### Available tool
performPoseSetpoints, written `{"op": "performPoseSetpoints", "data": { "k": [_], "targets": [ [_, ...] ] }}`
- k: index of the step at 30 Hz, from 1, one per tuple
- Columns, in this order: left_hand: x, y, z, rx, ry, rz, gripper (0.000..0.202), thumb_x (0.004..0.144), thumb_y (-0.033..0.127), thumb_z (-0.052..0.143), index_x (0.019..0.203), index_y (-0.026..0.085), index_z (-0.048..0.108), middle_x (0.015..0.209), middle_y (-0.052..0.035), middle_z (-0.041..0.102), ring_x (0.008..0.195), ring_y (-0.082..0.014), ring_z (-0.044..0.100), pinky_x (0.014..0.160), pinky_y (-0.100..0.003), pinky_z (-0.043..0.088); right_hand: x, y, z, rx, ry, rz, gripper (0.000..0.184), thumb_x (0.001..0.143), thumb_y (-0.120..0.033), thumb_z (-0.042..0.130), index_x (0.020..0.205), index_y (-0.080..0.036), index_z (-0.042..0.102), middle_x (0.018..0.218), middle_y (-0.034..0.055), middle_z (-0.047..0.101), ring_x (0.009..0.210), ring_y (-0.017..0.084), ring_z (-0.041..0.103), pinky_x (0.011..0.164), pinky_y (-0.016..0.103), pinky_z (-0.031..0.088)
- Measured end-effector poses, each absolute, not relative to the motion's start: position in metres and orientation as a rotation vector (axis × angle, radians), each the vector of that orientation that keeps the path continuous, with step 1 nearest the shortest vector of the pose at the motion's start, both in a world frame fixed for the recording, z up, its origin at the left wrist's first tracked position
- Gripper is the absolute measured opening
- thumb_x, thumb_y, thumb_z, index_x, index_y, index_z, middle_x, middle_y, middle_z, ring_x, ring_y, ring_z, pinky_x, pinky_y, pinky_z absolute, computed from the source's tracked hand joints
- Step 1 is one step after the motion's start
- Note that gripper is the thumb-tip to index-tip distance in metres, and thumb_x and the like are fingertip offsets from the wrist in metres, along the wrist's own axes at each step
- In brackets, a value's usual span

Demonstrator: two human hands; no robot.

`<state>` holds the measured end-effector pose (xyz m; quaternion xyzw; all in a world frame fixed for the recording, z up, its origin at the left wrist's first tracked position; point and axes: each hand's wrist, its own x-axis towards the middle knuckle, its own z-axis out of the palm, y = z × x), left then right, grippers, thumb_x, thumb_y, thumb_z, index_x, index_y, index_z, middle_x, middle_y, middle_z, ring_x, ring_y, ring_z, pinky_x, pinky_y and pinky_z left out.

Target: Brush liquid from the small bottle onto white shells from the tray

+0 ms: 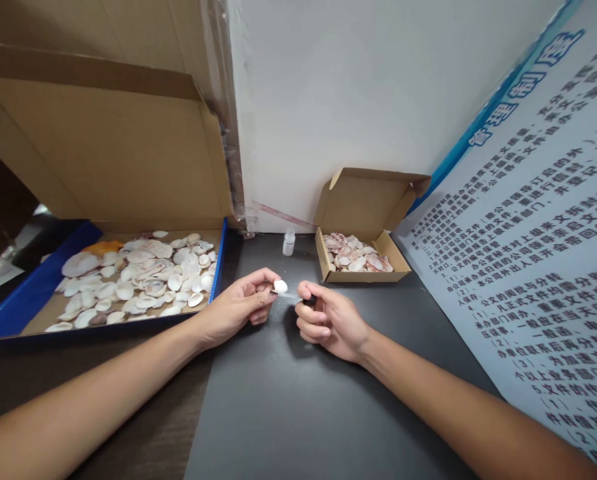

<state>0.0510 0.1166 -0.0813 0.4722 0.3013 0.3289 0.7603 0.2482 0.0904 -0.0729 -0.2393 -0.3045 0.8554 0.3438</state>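
My left hand (244, 301) pinches a small white seashell (281, 286) between thumb and fingers above the dark mat. A thin, clear applicator, perhaps a dropper (291, 295), has its black cap (309, 301) gripped by my right hand (328, 321). Its tip reaches the shell or lies just beside it; I cannot tell whether they touch. Behind both hands, a small clear bottle (288, 244) with a white label stands upright on the mat.
At left, a blue-sided box (223, 257) with a raised cardboard lid (113, 147) holds many pale shells. A smaller open cardboard box (368, 275) of reddish-white shells stands at back right. A white wall (338, 100) and a printed board (543, 220) bound the black mat (288, 413).
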Motion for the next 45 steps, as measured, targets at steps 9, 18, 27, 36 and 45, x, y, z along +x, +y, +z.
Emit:
{"op": "performPoseSetpoints", "data": {
  "k": [9,18,27,36,45],
  "targets": [
    [0.052,0.117,-0.080,1.049,0.674,0.718,0.026,0.082,0.036,0.066,0.092,0.017,0.052,0.057,0.0098,0.036,0.045,-0.0006,0.031,0.046,-0.017,0.024,0.254,0.096,-0.072,-0.531,-0.650,2.158,0.022,0.096,-0.036,0.048,0.082,-0.022,0.038,0.050,-0.0108,0.024,0.041,0.007,0.014,0.044,0.020,0.019],
    [0.053,0.117,-0.080,1.010,0.703,0.729,0.030,0.081,0.039,0.066,0.092,0.016,0.052,0.055,0.0101,0.036,0.044,-0.0004,0.030,0.046,-0.018,0.022,0.247,0.092,-0.076,-0.802,-0.980,1.685,0.028,0.093,-0.043,0.047,0.079,-0.021,0.040,0.048,-0.0103,0.029,0.042,0.007,0.016,0.041,0.020,0.013],
    [0.053,0.116,-0.079,1.000,0.737,0.739,0.031,0.079,0.040,0.068,0.091,0.016,0.052,0.057,0.0099,0.037,0.044,0.0000,0.031,0.045,-0.018,0.022,0.244,0.087,-0.078,-0.877,-1.200,1.450,0.030,0.093,-0.043,0.047,0.075,-0.020,0.043,0.051,-0.0097,0.027,0.045,0.007,0.020,0.042,0.020,0.018],
    [0.055,0.116,-0.077,1.041,0.792,0.724,0.033,0.077,0.040,0.070,0.090,0.015,0.053,0.058,0.0091,0.042,0.043,0.0003,0.031,0.045,-0.018,0.023,0.245,0.081,-0.085,-0.879,-1.320,1.314,0.030,0.098,-0.041,0.040,0.078,-0.019,0.044,0.054,-0.0081,0.027,0.047,0.008,0.022,0.044,0.022,0.019],
    [0.055,0.116,-0.077,1.049,0.801,0.721,0.033,0.077,0.041,0.070,0.089,0.015,0.053,0.057,0.0092,0.040,0.044,-0.0001,0.030,0.046,-0.018,0.023,0.246,0.079,-0.087,-0.897,-1.405,1.249,0.030,0.100,-0.040,0.038,0.079,-0.019,0.046,0.055,-0.0074,0.029,0.047,0.009,0.024,0.046,0.024,0.020]
  ]
}}
